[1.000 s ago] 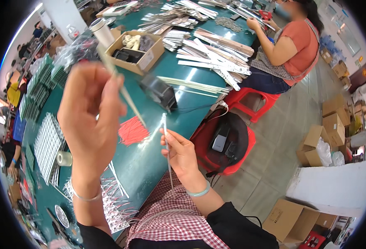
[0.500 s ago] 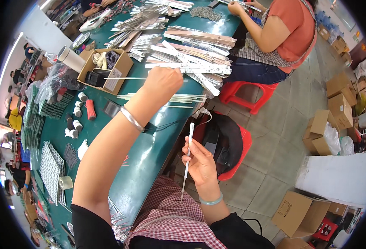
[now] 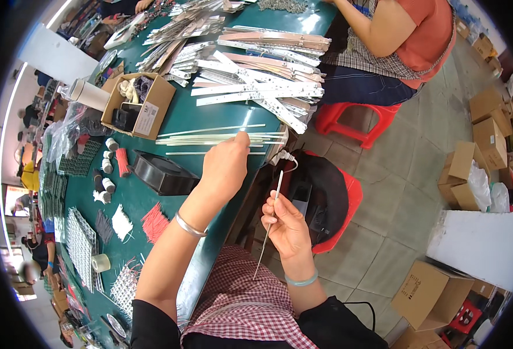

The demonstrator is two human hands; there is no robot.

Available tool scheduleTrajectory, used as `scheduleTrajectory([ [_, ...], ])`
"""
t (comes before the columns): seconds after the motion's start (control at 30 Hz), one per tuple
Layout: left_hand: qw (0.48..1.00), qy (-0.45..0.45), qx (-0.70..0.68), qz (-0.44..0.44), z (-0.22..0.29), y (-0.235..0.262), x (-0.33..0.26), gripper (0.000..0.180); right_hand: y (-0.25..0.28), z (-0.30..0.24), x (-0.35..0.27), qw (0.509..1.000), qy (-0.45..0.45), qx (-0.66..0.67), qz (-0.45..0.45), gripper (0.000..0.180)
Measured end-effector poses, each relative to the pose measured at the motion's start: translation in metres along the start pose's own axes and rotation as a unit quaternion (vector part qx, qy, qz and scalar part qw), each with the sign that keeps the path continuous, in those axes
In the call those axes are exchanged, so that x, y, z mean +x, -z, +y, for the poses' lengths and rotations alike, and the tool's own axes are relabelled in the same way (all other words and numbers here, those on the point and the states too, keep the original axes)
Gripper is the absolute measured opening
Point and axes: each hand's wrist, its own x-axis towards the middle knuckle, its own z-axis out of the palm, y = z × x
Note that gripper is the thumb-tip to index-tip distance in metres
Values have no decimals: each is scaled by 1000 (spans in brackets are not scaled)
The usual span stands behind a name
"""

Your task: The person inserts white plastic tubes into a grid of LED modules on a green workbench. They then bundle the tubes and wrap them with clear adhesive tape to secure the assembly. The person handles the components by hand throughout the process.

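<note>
My right hand [image 3: 288,224] is closed round a thin, light-coloured strip [image 3: 279,181], held tilted in front of my apron. Its lower end narrows to a dark, thin length. Over the table edge, my left hand [image 3: 226,166] is closed with knuckles up. Its fingertips reach thin pale strips [image 3: 178,140] lying side by side on the green table [image 3: 178,212]. Whether those fingers pinch one is hidden. A black tray-like box [image 3: 163,173] sits left of that wrist.
Beyond the strips lies a pile of flat white and brown slats [image 3: 262,87]. A cardboard box [image 3: 157,107] holds small items. Red wires [image 3: 154,224] lie at left. A red stool [image 3: 349,192] carries a black bag; a co-worker [image 3: 405,35] sits at the far right.
My left hand has come down and nearer, with the strip that stuck out from it no longer visible there. The strip in my right hand has turned to a thinner side. The view has shifted.
</note>
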Motion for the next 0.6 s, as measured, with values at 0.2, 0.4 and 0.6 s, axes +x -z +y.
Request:
scheduleTrajectory([
  [0.2,995,-33,-63,69,8,-12,22,7,0,-1,4,1000,3,-15,7,23],
  [0.4,995,-59,-71,25,19,-23,43,8,3,-6,4,1000,17,-22,8,25],
  [0.6,996,-78,-50,-17,19,-24,50,6,1,-10,2,999,27,-21,11,26],
])
